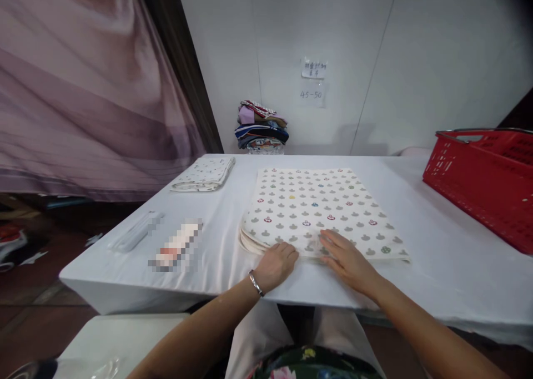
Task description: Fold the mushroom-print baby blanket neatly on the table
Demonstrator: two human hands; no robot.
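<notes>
A folded cream cloth (308,212) lies in front of me, printed with grey motifs and a few coloured ones. Its rounded left side shows several stacked layers. At the near edge, my left hand (277,265) has its fingers curled together over the cloth; the thumb is hidden. My right hand (347,259) rests farther right along the same edge, open, with fingers apart on the fabric. A faint whitish blur near its fingertips is too unclear to name.
Another folded printed cloth (204,173) lies at the table's (433,240) back left. A clear plastic item (135,232) and a pixelated object (177,246) are nearer. A fabric pile (262,126) stands by the wall; a red basket (483,185) is at right.
</notes>
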